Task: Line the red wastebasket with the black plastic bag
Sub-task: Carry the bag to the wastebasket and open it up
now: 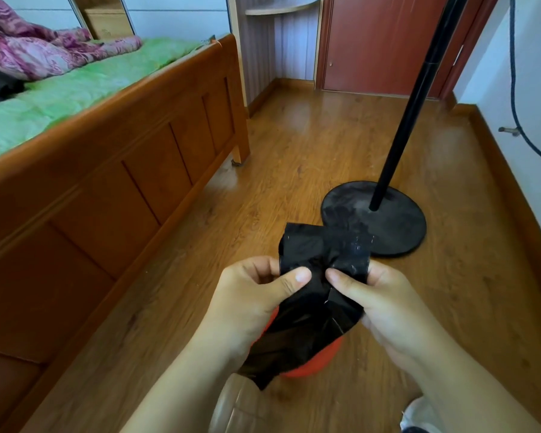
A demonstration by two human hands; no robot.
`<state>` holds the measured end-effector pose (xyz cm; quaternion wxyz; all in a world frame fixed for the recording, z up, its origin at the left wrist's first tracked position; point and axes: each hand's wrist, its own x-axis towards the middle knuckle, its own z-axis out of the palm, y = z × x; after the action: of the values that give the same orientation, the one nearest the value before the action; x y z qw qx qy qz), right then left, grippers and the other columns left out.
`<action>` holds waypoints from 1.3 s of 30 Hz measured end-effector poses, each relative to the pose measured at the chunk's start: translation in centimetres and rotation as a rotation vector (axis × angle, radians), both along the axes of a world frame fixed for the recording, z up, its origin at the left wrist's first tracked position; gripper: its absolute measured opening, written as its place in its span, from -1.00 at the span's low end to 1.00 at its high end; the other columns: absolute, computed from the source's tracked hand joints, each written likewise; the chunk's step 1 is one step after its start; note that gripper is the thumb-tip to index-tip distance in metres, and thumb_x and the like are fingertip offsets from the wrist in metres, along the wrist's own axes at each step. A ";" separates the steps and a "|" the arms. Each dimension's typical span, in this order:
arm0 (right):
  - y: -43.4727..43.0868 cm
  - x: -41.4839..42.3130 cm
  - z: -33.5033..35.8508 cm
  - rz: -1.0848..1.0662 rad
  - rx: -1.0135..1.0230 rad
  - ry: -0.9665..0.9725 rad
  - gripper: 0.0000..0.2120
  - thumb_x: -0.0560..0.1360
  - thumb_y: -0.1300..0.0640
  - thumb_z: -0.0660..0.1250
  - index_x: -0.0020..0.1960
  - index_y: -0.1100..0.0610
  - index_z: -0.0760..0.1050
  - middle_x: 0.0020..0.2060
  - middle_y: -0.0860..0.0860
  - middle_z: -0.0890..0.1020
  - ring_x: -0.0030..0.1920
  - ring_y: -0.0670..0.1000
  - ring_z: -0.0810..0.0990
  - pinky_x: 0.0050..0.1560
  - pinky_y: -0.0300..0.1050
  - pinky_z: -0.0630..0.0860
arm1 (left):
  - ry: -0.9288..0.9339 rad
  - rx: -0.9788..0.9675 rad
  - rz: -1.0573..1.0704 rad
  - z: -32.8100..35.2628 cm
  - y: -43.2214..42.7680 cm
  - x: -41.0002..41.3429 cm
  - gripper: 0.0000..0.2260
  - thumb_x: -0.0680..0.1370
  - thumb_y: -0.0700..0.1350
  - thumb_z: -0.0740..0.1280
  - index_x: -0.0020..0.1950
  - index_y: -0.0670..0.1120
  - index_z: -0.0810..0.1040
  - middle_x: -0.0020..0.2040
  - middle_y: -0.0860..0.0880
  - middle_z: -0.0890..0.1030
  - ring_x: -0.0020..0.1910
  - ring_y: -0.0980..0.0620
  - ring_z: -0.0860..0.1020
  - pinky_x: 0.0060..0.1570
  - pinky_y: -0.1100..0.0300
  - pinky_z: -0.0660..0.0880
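Wooden bed (113, 157), wood floor (310, 145), red-brown door (381, 42).

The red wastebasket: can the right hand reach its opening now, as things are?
Probably not yet. The right hand and the left hand both pinch the folded black bag, which hangs over the red wastebasket and hides its opening.

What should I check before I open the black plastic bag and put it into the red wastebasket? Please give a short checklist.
1. Both hands hold the black plastic bag: ok, left hand and right hand pinch it.
2. Bag mouth open: not ok, it is folded and crumpled.
3. Red round wastebasket under the bag: ok, directly below.
4. Wastebasket empty inside: cannot tell, the bag hides it.
5. Black round stand base apart from the wastebasket: cannot tell.
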<state>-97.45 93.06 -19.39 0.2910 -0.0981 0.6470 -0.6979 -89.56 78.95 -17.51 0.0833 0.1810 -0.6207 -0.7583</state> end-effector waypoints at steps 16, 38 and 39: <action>-1.0 0.5 -0.1 -0.388 0.329 0.678 -0.70 0.33 0.20 0.46 -0.06 0.04 0.38 -0.12 -0.02 0.52 -0.10 -0.19 0.50 -0.14 -0.48 0.38 | -0.010 -0.030 0.122 -0.2 0.7 -0.7 -0.80 0.38 -0.28 0.42 -0.43 -0.17 0.50 -0.58 0.07 0.52 -0.56 0.20 0.49 -0.53 0.41 0.40; -1.4 0.8 1.3 -0.001 0.105 0.577 -0.82 0.38 0.26 0.39 -0.30 0.00 0.55 -0.38 -0.23 0.61 -0.30 -0.22 0.57 -0.29 -0.44 0.43 | -0.069 0.119 -0.002 -0.5 0.4 -0.7 -0.80 0.16 0.04 0.46 -0.48 -0.06 0.55 -0.54 0.02 0.52 -0.55 0.14 0.45 -0.51 0.34 0.43; -1.4 0.9 1.2 -0.001 0.116 0.580 -0.81 0.39 0.26 0.38 -0.30 -0.01 0.54 -0.38 -0.25 0.60 -0.31 -0.23 0.56 -0.29 -0.45 0.42 | -0.065 0.100 -0.009 -0.5 0.3 -0.7 -0.80 0.16 0.04 0.45 -0.49 -0.05 0.55 -0.54 0.03 0.52 -0.55 0.15 0.45 -0.50 0.35 0.42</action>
<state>-96.57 91.66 -18.16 0.0987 -0.2766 0.7419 -0.6028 -90.24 79.27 -17.98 0.0508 0.2067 -0.5853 -0.7823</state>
